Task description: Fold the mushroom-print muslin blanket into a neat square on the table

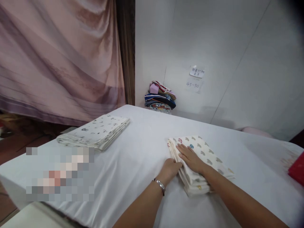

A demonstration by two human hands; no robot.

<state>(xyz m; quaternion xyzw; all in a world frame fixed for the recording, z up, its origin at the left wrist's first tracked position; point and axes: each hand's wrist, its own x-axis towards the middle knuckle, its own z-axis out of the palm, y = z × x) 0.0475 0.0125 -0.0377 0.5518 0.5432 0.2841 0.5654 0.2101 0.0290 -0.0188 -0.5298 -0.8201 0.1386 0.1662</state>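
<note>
A folded white cloth (201,152) printed with grey, red, blue and yellow shapes lies on the white-covered table, right of centre. My right hand (190,157) rests palm down on its top near the left edge, fingers stretched out. At that same edge, my left hand (170,170), with a silver bracelet on the wrist, has its fingers bent around the side of the layers. The left fingertips are partly hidden at the cloth. Another folded white cloth (97,129) with small dark prints sits at the table's left side, away from both hands.
The white table cover (142,136) is wrinkled in front. A stack of coloured fabrics (160,96) stands against the wall beyond the far edge. A red item (296,169) is at the far right. A pink curtain (61,57) hangs at the left. One table patch is pixelated.
</note>
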